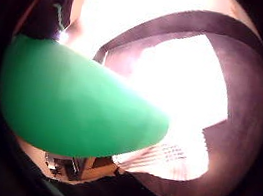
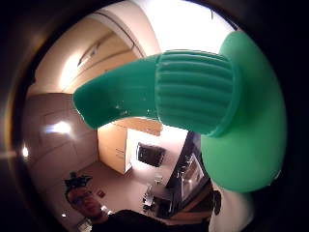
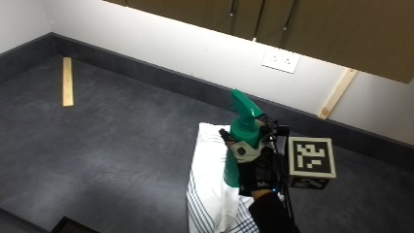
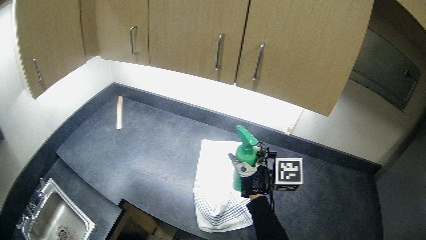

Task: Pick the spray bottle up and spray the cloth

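Note:
A green spray bottle [image 3: 240, 127] stands upright in the air over the white striped cloth [image 3: 206, 194], which lies flat on the dark counter. My gloved right hand [image 3: 254, 167] grips the bottle round its neck and body, fingers curled about it. The nozzle points up and away toward the wall. In the thumb side palm view the ribbed collar and spray head [image 2: 190, 92] fill the picture. The bottle's green body [image 1: 79, 109] fills the little finger side palm view. From the wide outside view, bottle [image 4: 243, 147] and hand [image 4: 251, 177] are above the cloth [image 4: 214, 190].
A wooden strip [image 3: 67, 81] lies on the dark counter [image 3: 103, 141] at the far left by the wall. Wall cabinets [image 4: 200, 35] hang overhead. A sink [image 4: 50, 220] sits at the counter's near left corner. A wall socket [image 3: 280, 61] is behind the bottle.

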`<state>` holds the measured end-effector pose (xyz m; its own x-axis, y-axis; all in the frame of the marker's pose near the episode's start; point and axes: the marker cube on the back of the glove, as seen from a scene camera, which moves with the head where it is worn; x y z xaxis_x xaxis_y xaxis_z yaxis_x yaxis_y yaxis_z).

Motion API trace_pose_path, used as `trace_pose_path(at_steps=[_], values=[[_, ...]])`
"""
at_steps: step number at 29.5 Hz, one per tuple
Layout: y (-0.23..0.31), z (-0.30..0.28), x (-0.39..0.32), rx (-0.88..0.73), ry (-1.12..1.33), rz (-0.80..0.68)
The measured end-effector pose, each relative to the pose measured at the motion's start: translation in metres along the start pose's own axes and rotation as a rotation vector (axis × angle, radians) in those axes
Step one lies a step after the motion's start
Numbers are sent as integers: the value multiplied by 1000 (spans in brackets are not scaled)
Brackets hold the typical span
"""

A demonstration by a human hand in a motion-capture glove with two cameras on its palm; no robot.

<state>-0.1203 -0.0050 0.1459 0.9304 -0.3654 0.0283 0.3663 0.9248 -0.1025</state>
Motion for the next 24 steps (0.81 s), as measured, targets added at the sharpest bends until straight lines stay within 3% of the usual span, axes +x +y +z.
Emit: trace_pose_path(at_steps=[7, 13, 24], values=[[-2, 52, -30, -34, -129, -18], [-6, 58, -23, -27, -126, -46], [22, 40, 32, 34, -216, 132]])
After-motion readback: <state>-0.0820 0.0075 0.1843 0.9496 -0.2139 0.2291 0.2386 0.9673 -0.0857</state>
